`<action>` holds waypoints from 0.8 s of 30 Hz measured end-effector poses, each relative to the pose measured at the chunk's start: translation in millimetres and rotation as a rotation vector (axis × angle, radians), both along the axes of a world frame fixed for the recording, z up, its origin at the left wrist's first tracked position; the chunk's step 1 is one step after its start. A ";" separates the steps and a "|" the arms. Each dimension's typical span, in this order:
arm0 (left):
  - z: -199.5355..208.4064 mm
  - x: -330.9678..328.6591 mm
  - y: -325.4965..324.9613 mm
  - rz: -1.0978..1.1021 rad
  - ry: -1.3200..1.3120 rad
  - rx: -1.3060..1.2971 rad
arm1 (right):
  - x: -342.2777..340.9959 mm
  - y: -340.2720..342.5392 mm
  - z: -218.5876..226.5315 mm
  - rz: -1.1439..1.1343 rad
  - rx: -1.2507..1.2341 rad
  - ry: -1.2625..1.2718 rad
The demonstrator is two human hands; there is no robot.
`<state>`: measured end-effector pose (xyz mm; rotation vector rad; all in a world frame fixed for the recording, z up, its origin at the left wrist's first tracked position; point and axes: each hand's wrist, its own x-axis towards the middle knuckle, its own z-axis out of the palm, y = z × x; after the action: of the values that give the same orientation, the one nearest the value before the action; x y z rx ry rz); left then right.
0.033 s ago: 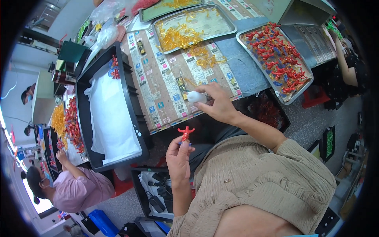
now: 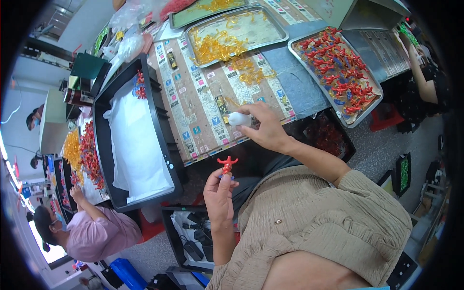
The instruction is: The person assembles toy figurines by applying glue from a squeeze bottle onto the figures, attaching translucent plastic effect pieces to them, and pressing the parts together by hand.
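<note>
Between the thumb and fingers of my left hand (image 2: 220, 194) is a small red toy figure (image 2: 227, 163) with its arms spread, held upright just off the table's front edge. A bit of blue shows at its lower end. My right hand (image 2: 268, 126) is closed around a small white squeeze bottle (image 2: 240, 119), which lies tilted over the front of the table with its tip pointing left. Beside that tip lies a small dark label-like piece (image 2: 222, 107) with yellow marks. Part of the bottle is hidden by my fingers.
A black tray (image 2: 177, 189) lined with white sheet stands left, several figures at its far end. A metal tray (image 2: 286, 37) of yellow translucent pieces sits at the back. Another tray (image 2: 380, 98) full of red figures is right. A co-worker in pink (image 2: 104, 231) sits left.
</note>
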<state>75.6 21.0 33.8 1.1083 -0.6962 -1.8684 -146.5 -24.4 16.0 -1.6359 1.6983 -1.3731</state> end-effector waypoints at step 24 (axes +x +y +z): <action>5.1 -10.6 -3.3 -0.053 0.054 0.004 | -30.1 -31.7 -13.9 0.038 -0.065 0.442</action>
<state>65.1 17.7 38.9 1.0470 -0.6970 -1.9379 -176.7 -56.0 2.2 -2.1166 1.8565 -1.1143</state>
